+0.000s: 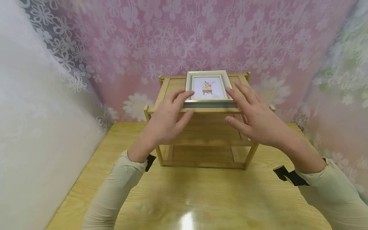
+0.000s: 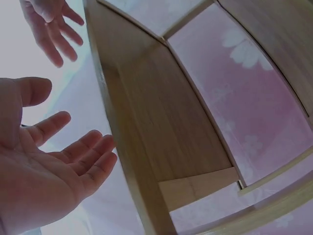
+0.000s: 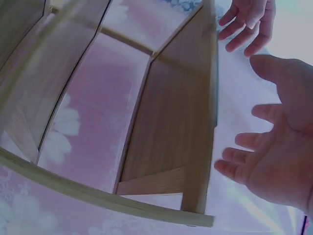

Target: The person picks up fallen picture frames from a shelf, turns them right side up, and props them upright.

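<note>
"And the picture frame lies flat atop the wooden rack, probably for steady support!"

"Left hand at its eight o'clock, right hand at its four: fingers spread apart, gripping nothing, perhaps flanking both edges evenly."

"Any brand showing?"

"None I can read! Tiny print inside, around four o'clock, but far too small."
</note>
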A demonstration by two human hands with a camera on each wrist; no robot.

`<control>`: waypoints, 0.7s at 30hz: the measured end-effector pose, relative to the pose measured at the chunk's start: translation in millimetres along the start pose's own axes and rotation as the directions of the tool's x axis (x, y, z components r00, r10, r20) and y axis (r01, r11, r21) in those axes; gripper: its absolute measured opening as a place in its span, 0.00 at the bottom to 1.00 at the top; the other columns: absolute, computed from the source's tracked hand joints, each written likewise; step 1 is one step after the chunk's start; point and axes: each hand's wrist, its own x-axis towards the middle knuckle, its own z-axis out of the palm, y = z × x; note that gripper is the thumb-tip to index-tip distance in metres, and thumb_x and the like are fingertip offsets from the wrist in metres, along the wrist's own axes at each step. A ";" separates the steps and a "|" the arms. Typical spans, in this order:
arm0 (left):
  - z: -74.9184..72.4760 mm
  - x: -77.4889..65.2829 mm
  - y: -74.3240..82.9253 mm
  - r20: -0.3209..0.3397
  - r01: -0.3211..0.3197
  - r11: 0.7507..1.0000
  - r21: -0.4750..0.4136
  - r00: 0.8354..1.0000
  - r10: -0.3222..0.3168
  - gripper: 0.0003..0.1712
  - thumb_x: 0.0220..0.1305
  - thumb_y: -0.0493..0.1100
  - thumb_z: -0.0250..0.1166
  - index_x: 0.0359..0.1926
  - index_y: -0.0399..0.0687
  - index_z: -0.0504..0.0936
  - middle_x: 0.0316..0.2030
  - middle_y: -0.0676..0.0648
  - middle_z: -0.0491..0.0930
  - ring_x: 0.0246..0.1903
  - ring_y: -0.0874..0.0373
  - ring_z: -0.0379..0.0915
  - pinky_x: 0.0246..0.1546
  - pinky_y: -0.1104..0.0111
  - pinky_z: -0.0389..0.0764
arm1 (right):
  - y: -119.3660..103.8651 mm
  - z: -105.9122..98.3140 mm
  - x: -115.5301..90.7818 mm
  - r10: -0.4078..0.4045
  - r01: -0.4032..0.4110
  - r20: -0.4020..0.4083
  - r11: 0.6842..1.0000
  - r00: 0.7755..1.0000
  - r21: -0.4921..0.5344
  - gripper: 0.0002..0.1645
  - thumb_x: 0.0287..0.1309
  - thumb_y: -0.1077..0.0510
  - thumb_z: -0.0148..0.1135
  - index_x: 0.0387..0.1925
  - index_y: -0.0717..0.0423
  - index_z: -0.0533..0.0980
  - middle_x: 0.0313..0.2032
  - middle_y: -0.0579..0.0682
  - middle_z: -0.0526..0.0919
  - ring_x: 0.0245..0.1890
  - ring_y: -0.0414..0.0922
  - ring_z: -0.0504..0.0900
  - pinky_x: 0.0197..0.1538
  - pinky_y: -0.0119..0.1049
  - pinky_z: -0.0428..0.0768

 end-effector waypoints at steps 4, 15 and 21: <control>-1.5 15.8 -10.5 0.048 0.142 0.988 -0.063 0.989 -0.139 0.26 0.72 0.43 0.56 0.69 0.45 0.68 0.66 0.39 0.67 0.61 0.47 0.68 0.59 0.56 0.72 | 10.0 1.9 20.5 0.043 -0.038 -0.032 0.990 0.999 0.137 0.45 0.65 0.55 0.63 0.77 0.56 0.52 0.76 0.60 0.52 0.74 0.64 0.52 0.68 0.68 0.56; -0.8 52.5 -25.2 0.219 0.360 0.916 -0.174 0.921 -0.320 0.27 0.71 0.44 0.53 0.69 0.42 0.67 0.63 0.39 0.73 0.58 0.50 0.75 0.59 0.59 0.75 | 27.3 -4.6 54.9 0.265 -0.298 0.152 0.915 0.952 0.272 0.41 0.70 0.49 0.52 0.78 0.50 0.50 0.69 0.64 0.65 0.65 0.62 0.70 0.59 0.59 0.73; -3.0 59.6 -28.4 0.271 0.410 0.894 -0.184 0.895 -0.355 0.25 0.70 0.44 0.54 0.65 0.39 0.69 0.61 0.39 0.74 0.60 0.49 0.73 0.59 0.58 0.75 | 28.9 -7.0 59.6 0.313 -0.348 0.179 0.910 0.933 0.224 0.40 0.69 0.49 0.54 0.77 0.51 0.54 0.68 0.65 0.68 0.42 0.54 0.78 0.34 0.40 0.76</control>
